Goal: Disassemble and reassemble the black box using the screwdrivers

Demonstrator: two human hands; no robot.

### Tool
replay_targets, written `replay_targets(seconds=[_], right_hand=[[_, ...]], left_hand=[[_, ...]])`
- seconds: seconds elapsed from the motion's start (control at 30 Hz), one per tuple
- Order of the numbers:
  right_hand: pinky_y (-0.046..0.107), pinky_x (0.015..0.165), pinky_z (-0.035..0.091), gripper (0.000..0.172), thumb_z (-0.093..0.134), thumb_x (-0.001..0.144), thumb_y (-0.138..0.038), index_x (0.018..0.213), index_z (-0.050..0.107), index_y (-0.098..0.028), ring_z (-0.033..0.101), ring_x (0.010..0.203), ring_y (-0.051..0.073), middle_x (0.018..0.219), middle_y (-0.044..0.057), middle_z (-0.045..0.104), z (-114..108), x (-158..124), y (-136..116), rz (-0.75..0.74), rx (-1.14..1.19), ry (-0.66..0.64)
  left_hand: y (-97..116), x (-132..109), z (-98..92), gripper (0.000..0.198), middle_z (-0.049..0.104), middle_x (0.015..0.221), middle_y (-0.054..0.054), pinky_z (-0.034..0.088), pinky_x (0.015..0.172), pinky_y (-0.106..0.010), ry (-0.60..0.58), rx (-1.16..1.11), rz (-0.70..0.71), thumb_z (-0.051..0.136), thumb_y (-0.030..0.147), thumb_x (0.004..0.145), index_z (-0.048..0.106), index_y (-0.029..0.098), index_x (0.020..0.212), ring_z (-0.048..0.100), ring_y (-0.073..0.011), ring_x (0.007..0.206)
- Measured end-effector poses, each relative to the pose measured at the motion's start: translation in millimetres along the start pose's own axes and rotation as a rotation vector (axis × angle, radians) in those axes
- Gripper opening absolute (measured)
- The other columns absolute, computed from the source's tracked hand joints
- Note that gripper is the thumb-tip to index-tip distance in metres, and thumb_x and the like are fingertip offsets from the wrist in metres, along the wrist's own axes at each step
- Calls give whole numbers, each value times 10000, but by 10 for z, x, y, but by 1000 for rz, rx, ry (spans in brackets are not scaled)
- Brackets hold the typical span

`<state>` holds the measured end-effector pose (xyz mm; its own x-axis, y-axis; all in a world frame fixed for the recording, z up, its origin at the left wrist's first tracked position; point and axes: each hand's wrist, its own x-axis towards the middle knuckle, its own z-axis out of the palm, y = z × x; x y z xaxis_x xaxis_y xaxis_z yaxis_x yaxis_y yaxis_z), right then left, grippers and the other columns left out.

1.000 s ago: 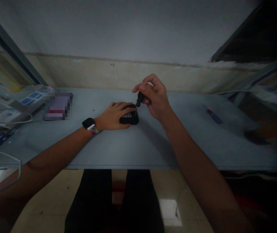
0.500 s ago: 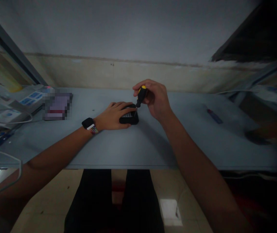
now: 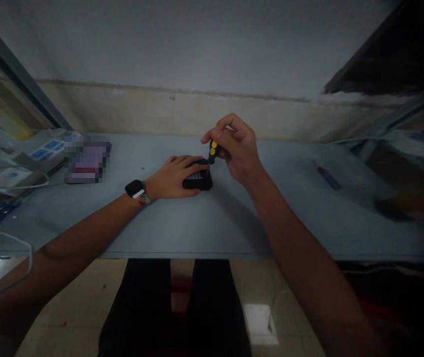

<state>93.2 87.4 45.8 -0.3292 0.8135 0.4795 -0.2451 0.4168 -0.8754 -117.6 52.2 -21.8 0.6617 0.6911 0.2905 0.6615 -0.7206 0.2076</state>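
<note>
A plain wall (image 3: 197,49) is rising behind the dim blue-grey worktop (image 3: 182,228) where I'm working. Compared with half a second ago, the fingers of my right hand (image 3: 219,141) are covering the top of the screwdriver (image 3: 212,152), and yellow patches are now showing lower on its handle; I'm judging that I'm twisting it, while the box is staying put. My right hand is pinching that handle, and the thin shaft is slanting down to the box's right end. The black box (image 3: 202,184) is lying on the worktop, its top showing pale marks too small to read. My left hand (image 3: 175,178) is grasping it, fingers over the top, thumb along the near side.
</note>
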Motion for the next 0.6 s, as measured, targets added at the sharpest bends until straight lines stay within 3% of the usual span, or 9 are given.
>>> replay_targets(seconds=[0.13,0.27,0.4,0.6], right_hand=[[219,428,310,430,840,883,-638,894,711,-228,429,531,64,887,7,790,-10,-1,-12,-19,-29,3],[222,418,286,466,738,948,-676,930,767,-212,398,499,59,833,8,778,-11,7,-6,-10,-29,-2],[226,420,268,461,770,918,-681,891,731,-222,405,508,71,747,-8,717,9,-1,-19,-1,-7,-5],[213,453,343,534,982,734,-554,882,551,-275,558,604,111,754,-36,694,16,-10,-27,97,11,15]], left_hand=[[16,1,-12,772,483,1721,-186,382,1207,-614,-2,2,-3,723,534,954,501,277,1647,494,-419,1539],[21,1,-16,761,485,1722,-181,382,1205,-610,-1,-7,-7,717,538,955,507,280,1640,494,-418,1539],[25,0,-18,756,484,1724,-175,377,1209,-612,3,-11,-8,714,526,954,508,282,1638,499,-413,1535],[11,0,-11,765,474,1729,-177,364,1219,-623,2,-18,-3,719,527,951,500,293,1646,481,-421,1547]])
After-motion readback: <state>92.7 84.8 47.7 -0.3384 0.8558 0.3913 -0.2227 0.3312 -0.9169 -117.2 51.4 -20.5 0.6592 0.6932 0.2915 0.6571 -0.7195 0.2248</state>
